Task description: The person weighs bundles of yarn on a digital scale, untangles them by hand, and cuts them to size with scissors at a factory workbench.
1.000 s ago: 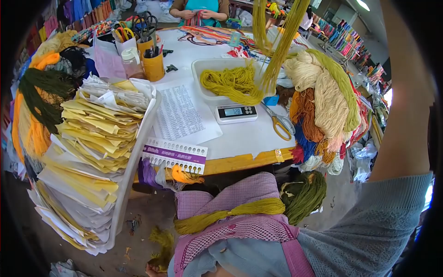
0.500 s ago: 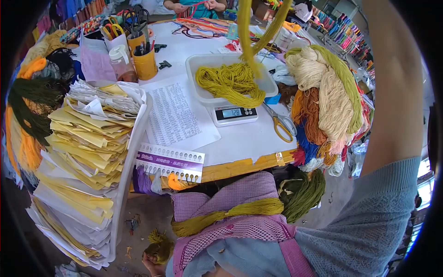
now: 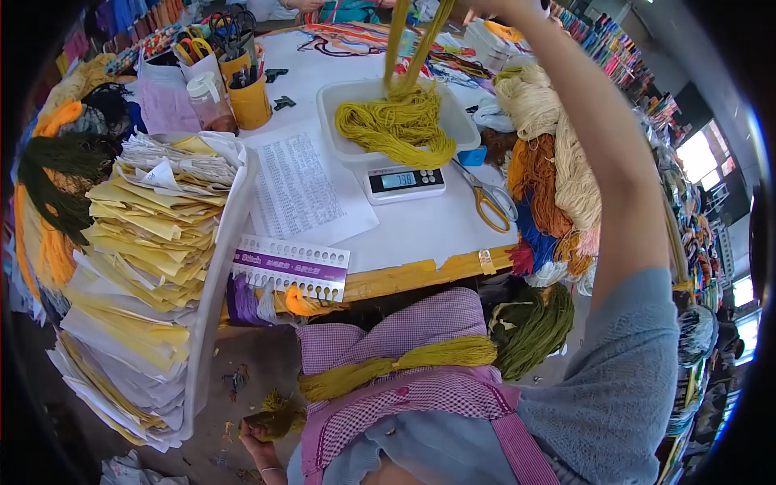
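My right hand (image 3: 505, 8), partly cut off by the top edge, holds up strands of a mustard-green hank of yarn (image 3: 398, 48). These hang down into a white plastic tray (image 3: 329, 121), where more of the same yarn (image 3: 396, 121) lies coiled. Under the tray sits a small digital scale (image 3: 404, 184) with a lit display. Low at the left, my left hand (image 3: 257, 432) is closed around a darker olive yarn bundle (image 3: 283, 420). Another olive-yellow hank (image 3: 404, 364) lies across my lap on the checked apron.
Scissors (image 3: 489, 202) and a printed sheet (image 3: 299, 186) flank the scale. A bin of folded papers (image 3: 153, 259) stands left, near a thread card (image 3: 295, 267) and yellow pen cups (image 3: 250, 105). Yarn hanks (image 3: 537, 178) pile up right. Another person's hand (image 3: 305, 5) shows at the back.
My right arm has swung left and inward, bringing the hand into view at the top. The hanging strands have shifted left, and the scale's digits differ.
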Tool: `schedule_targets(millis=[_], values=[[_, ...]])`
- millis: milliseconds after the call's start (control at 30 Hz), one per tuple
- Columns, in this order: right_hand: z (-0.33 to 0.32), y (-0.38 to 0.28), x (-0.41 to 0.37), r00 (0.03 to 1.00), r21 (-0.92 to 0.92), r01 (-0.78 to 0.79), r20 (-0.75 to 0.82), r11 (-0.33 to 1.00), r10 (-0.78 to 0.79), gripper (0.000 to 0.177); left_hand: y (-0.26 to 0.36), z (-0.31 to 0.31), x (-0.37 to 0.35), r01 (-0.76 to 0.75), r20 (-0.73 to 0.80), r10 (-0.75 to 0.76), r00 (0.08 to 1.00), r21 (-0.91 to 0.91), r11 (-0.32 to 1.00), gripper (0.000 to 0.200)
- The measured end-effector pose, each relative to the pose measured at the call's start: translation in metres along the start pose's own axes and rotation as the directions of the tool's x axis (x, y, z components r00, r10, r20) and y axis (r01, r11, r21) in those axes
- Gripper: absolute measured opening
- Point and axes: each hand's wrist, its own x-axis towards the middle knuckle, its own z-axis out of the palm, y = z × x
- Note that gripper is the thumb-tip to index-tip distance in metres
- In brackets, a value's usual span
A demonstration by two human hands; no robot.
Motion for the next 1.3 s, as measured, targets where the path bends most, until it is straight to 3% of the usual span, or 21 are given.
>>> schedule_targets(millis=[33,67,133,200,233,333,433,467,533,567,633,700,767,800,900,967,1000,1067,1133,1233,1300], values=[[0.018,-0.02,-0.026,0.991,-0.414,-0.127,-0.017,0.901,0.132,0.027,0.003,0.004,0.0,-0.002,0.0,0.002,1.0,0.003,1.0,0.037],[0.039,-0.006,-0.045,0.985,-0.514,0.136,-0.024,0.847,-0.173,0.023,0.008,0.007,0.001,-0.022,0.038,0.02,0.999,0.033,0.999,0.036],[0.077,-0.014,-0.094,0.994,-0.371,-0.102,-0.014,0.923,0.104,0.04,0.012,0.019,-0.003,-0.041,0.07,0.036,0.997,0.066,0.997,0.035],[0.089,-0.065,-0.123,0.903,-0.33,-0.359,0.114,0.873,0.414,0.054,0.012,0.039,-0.008,-0.117,-0.129,0.129,0.983,0.1,0.988,0.03],[0.097,-0.068,-0.139,0.934,-0.328,-0.287,0.114,0.9,0.339,0.053,0.016,0.041,-0.01,-0.128,0.013,0.128,0.992,0.143,0.981,0.028],[0.103,-0.093,-0.181,0.959,-0.315,-0.202,0.13,0.927,0.253,0.053,0.013,0.096,-0.033,-0.179,-0.134,0.193,0.972,0.112,0.977,0.026],[0.102,-0.123,-0.216,0.961,-0.211,-0.214,0.129,0.954,0.244,0.058,0.014,0.072,-0.021,-0.245,-0.035,0.251,0.967,0.124,0.962,0.026],[0.099,-0.137,-0.223,0.983,-0.272,-0.164,0.036,0.948,0.18,0.056,0.017,0.069,-0.022,-0.248,-0.037,0.254,0.966,0.124,0.961,0.026],[0.099,-0.157,-0.24,0.993,-0.334,-0.116,-0.055,0.935,0.104,0.053,0.02,0.069,-0.023,-0.267,0.253,0.204,0.946,0.249,0.931,0.03],[0.102,-0.164,-0.251,0.985,-0.324,-0.157,-0.114,0.933,0.127,0.047,0.023,0.077,-0.028,-0.269,0.252,0.205,0.946,0.251,0.93,0.03],[0.115,-0.181,-0.272,0.971,-0.256,-0.22,-0.145,0.941,0.188,0.034,0.03,0.114,-0.047,-0.166,0.448,0.06,0.892,0.201,0.966,0.036],[0.142,-0.199,-0.292,0.965,-0.105,-0.253,-0.092,0.962,0.244,0.022,0.034,0.155,-0.064,-0.189,0.664,0.139,0.735,0.004,0.982,0.055],[0.166,-0.223,-0.3,0.945,0.081,-0.326,0.048,0.942,0.323,0.018,0.031,0.259,-0.122,0.151,0.764,0.318,0.561,-0.473,0.868,0.094],[0.179,-0.236,-0.3,0.943,0.169,-0.333,0.07,0.928,0.325,0.017,0.029,0.283,-0.123,0.146,0.761,0.32,0.564,-0.474,0.868,0.094],[0.205,-0.27,-0.289,0.935,0.431,-0.353,0.148,0.83,0.321,0.014,0.027,0.34,-0.123,-0.318,0.896,0.203,0.395,-0.074,0.945,0.136],[0.217,-0.283,-0.281,0.937,0.543,-0.347,0.159,0.765,0.312,0.014,0.003,0.377,-0.144,-0.362,0.832,0.197,0.519,0.006,0.932,0.139],[0.221,-0.287,-0.278,0.941,0.58,-0.335,0.16,0.742,0.299,0.015,0.0,0.389,-0.149,-0.379,0.876,0.187,0.444,-0.005,0.926,0.132],[0.223,-0.294,-0.274,0.946,0.634,-0.317,0.154,0.706,0.287,0.016,-0.008,0.404,-0.145,-0.408,0.815,0.099,0.57,0.177,0.896,0.124],[0.226,-0.294,-0.275,0.951,0.662,-0.285,0.106,0.693,0.29,0.019,-0.016,0.417,-0.144,-0.496,0.895,0.02,0.445,0.228,0.838,0.118],[0.221,-0.285,-0.285,0.816,0.803,-0.52,0.366,0.292,0.447,0.015,-0.024,0.431,-0.142,-0.597,0.936,-0.015,0.352,0.237,0.766,0.107],[0.213,-0.282,-0.288,0.811,0.786,-0.53,0.362,0.318,0.459,0.014,-0.026,0.432,-0.137,-0.716,0.948,-0.006,0.318,0.244,0.654,0.081]])
